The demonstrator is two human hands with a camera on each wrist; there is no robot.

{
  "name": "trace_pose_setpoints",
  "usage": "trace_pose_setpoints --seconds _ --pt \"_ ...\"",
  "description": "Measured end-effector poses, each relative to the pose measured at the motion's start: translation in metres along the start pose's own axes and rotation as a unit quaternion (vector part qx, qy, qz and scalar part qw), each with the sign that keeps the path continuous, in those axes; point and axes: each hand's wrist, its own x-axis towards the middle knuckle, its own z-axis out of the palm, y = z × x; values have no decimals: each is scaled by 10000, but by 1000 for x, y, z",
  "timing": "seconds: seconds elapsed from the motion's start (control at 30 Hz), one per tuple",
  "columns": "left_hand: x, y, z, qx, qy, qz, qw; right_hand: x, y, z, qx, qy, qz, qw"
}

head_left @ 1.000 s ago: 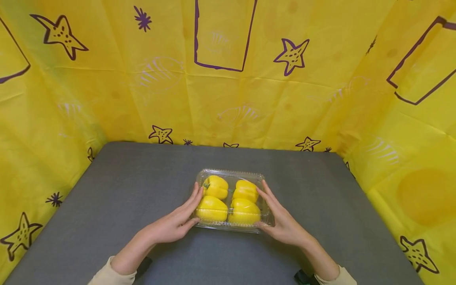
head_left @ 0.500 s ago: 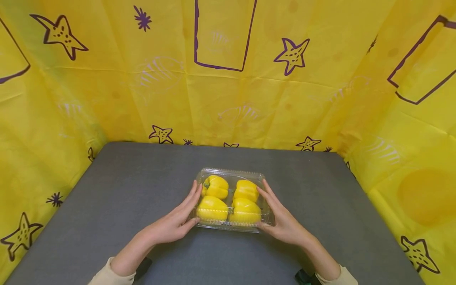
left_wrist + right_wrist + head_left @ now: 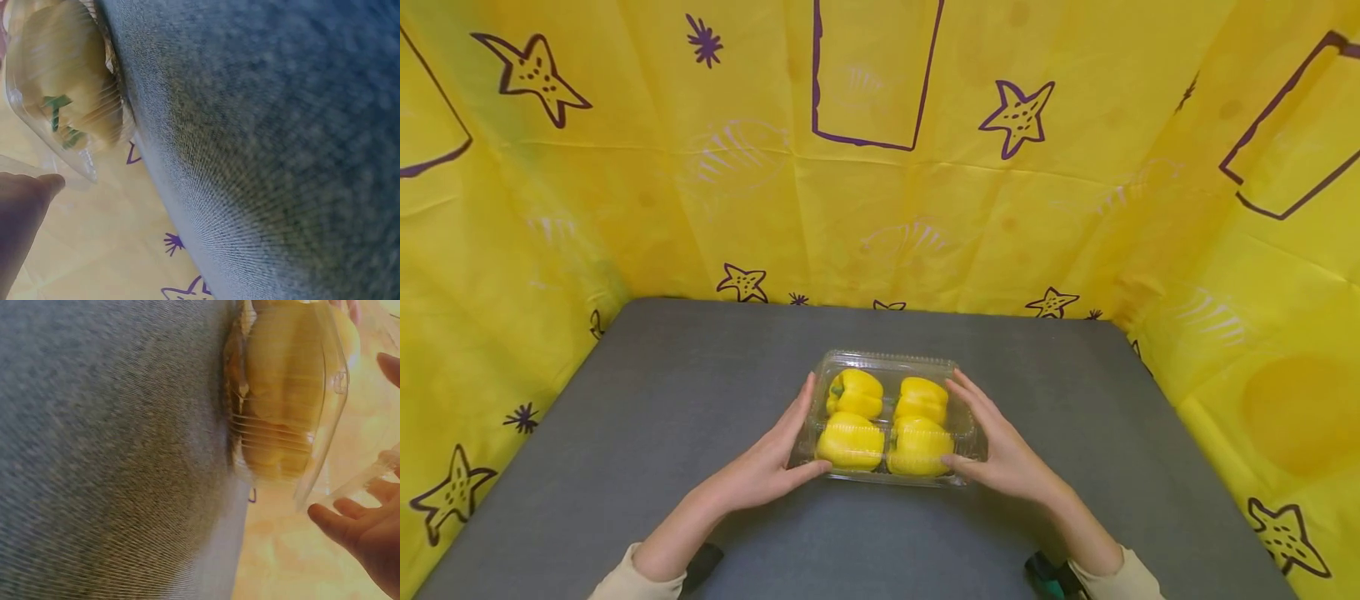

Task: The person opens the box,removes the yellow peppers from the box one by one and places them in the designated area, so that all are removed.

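Note:
A clear plastic clamshell container [image 3: 880,478] stands on the table with several yellow bell peppers [image 3: 850,443] inside, in two rows. Its transparent lid [image 3: 359,478] is raised at the near edge and slants up from the far side, as both wrist views show. My left hand [image 3: 767,468] grips the lid's left side, fingers along the edge and thumb at the front corner. On the opposite side my right hand [image 3: 1011,460] holds the lid the same way. Green stems [image 3: 57,103] show through the wall in the left wrist view.
The table [image 3: 700,392] has a dark grey cover. Yellow cloth [image 3: 880,192] with purple starfish drawings hangs behind it and along both sides. Dark straps [image 3: 703,567] sit at the wrists, by the light sleeves [image 3: 640,579].
The lid's near edge has risen away from the container's base. Both hands have shifted slightly upward with it, and the peppers stay inside.

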Motion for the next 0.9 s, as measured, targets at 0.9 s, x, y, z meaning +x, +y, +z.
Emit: trace_pose_setpoints --seconds 0.9 --pt "21 -17 -9 -428 -639 -730 9944 46 52 -13 2431 643 346 9673"
